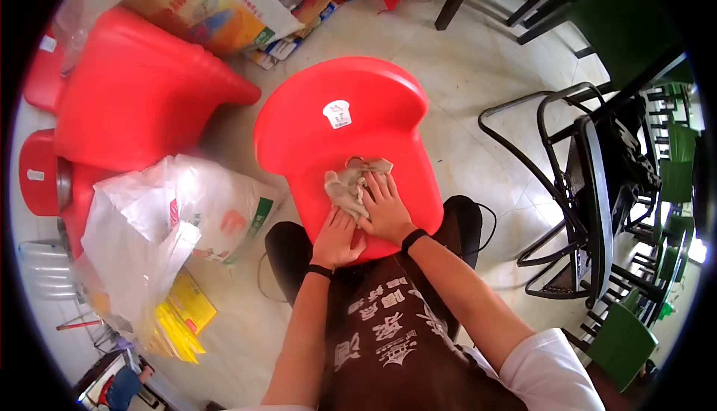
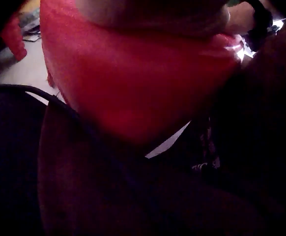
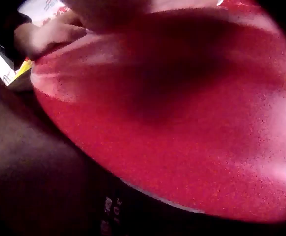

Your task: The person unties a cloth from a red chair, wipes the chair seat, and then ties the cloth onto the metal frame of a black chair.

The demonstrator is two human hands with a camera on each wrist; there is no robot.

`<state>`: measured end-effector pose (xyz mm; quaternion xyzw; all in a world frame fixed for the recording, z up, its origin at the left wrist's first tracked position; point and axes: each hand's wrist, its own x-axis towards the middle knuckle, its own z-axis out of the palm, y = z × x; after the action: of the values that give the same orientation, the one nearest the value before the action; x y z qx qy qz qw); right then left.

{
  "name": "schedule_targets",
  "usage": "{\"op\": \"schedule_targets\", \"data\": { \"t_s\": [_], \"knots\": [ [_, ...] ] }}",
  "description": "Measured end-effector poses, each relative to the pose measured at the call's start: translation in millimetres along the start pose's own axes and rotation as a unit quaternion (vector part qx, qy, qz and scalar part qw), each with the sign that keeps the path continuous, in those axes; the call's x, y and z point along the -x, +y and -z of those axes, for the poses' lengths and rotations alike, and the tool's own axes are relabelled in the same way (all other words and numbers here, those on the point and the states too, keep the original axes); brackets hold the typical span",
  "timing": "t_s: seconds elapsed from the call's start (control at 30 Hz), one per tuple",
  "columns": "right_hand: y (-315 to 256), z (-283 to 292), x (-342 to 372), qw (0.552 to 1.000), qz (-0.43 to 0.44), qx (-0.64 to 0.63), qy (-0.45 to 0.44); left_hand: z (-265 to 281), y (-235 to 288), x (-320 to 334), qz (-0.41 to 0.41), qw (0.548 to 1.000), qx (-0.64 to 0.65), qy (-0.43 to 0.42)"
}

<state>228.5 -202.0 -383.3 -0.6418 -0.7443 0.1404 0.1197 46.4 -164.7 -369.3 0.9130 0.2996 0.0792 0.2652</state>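
Note:
In the head view, a pale beige, crumpled cloth piece with finger-like lobes (image 1: pixel 343 188), like a work glove, lies on the seat of a red plastic chair (image 1: pixel 328 142). My right hand (image 1: pixel 387 211) rests flat over its right side, fingers straight and pointing away from me. The left hand (image 1: pixel 336 241) lies palm down on the seat, its straight fingertips at the cloth's near edge. A brownish ring shows at the cloth's far end. Both wrist views are dark: the red seat (image 3: pixel 172 108) fills the right one, with the left hand (image 3: pixel 52 37) at upper left.
White plastic sacks (image 1: pixel 224 202) and stacked red chairs (image 1: pixel 134 105) stand on the left, with yellow packets (image 1: pixel 183 310) below. A black metal-frame chair (image 1: pixel 590 209) is on the right, near green chairs (image 1: pixel 624 344). Printed bags (image 1: pixel 213 8) lie at the back.

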Motion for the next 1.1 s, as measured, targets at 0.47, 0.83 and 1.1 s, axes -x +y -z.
{"op": "schedule_targets", "data": {
  "t_s": [0.47,0.83,1.1],
  "knots": [
    [-10.2,15.1,1.5,0.994,0.005,-0.057,0.095,-1.1,-3.5,10.3,-0.027,0.996,-0.037,0.071],
    [-6.6,55.7,118.6,0.953,-0.168,-0.238,0.083,1.4,6.7,11.5,-0.006,0.998,-0.022,0.060],
    [-0.3,113.0,106.7,0.909,-0.187,-0.288,0.235,-1.0,4.3,11.0,0.002,0.997,-0.017,0.077]
  ]
}}
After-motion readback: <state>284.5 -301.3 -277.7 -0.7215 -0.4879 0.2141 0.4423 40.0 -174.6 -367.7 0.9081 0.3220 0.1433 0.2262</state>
